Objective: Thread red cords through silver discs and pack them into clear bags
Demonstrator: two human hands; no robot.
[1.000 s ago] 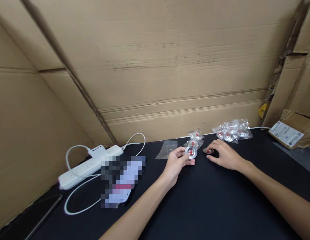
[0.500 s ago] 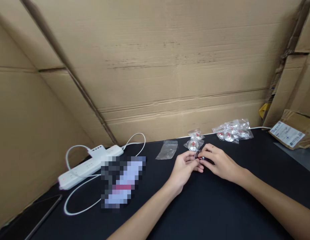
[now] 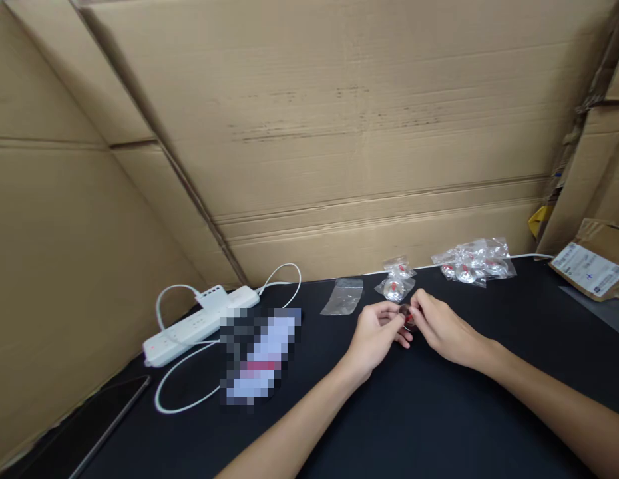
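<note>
My left hand and my right hand meet over the black table, fingers pinched together on a small round metal part with a red centre. Most of that part is hidden by my fingertips. Just behind my hands lie two small clear bags holding similar parts. An empty clear bag lies flat to the left of them. A pile of several bagged parts sits further right by the cardboard wall.
A white power strip with a looped white cable lies at the left. A blurred-out object rests beside it. A dark flat slab sits at the front left. Cardboard sheets wall the back; a labelled cardboard box is at the right.
My right hand left the table and came to my left hand; both now pinch the round part together. The view shifted slightly, so everything sits a little further right.
</note>
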